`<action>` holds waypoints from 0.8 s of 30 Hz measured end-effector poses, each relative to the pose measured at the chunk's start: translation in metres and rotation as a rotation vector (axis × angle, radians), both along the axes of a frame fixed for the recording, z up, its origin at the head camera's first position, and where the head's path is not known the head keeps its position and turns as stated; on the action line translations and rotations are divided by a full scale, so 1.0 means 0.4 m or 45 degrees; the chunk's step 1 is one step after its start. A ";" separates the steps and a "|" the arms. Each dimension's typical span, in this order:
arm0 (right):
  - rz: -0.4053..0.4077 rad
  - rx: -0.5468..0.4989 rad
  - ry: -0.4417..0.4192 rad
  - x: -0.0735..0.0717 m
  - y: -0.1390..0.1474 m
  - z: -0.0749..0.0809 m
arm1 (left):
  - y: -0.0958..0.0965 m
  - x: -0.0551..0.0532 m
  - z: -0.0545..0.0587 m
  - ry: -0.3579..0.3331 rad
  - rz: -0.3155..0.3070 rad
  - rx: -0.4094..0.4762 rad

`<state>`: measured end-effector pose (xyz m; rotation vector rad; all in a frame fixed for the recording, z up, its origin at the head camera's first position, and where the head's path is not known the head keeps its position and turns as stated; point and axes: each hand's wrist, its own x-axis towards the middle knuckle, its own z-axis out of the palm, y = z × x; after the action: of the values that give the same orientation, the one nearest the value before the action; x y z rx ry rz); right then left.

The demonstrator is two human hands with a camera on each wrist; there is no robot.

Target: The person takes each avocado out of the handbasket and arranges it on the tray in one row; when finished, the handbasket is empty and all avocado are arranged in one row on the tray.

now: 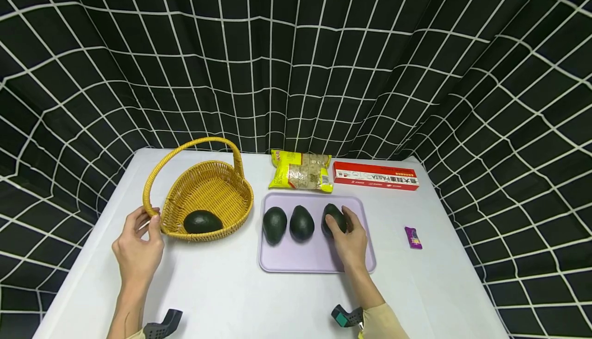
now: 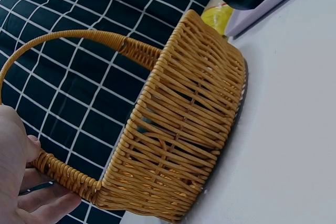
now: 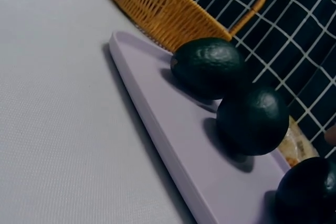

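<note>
My left hand (image 1: 139, 246) pinches the lower end of the handle on a yellow wicker basket (image 1: 203, 174), thumb and fingers on either side of it. Inside the basket lies one dark green avocado (image 1: 202, 222). On a pale purple tray (image 1: 305, 262) two more avocados, a left one (image 1: 275, 225) and a middle one (image 1: 302, 223), sit side by side. At the tray's right end my right hand (image 1: 351, 241) grips a third avocado (image 1: 334, 214), thumb on its left and fingers on its right. The right wrist view shows this avocado (image 3: 310, 192) at the lower right, over the tray.
Behind the tray lies a yellow and clear food bag (image 1: 302, 171), with a red and white pasta box (image 1: 375, 175) to its right. A small purple packet (image 1: 413, 238) lies right of the tray on the white table (image 1: 222, 287). A black, white-gridded curtain (image 1: 287, 61) surrounds the table's back and sides.
</note>
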<state>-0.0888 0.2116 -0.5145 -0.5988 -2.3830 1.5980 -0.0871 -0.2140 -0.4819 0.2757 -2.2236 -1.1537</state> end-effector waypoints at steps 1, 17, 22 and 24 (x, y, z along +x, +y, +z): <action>0.008 -0.003 -0.004 0.000 0.001 0.001 | 0.000 0.000 0.000 -0.001 -0.003 0.002; 0.002 -0.062 0.030 -0.003 0.006 0.005 | -0.002 0.002 0.000 -0.001 -0.013 0.013; -0.005 -0.072 0.102 -0.011 -0.009 0.024 | 0.003 0.000 -0.001 -0.003 -0.002 0.005; 0.005 -0.032 0.139 -0.020 -0.024 0.040 | 0.006 0.000 -0.001 -0.003 -0.001 0.010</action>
<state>-0.0966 0.2020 -0.4985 -0.4982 -2.2900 1.6208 -0.0871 -0.2116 -0.4822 0.2797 -2.2218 -1.1632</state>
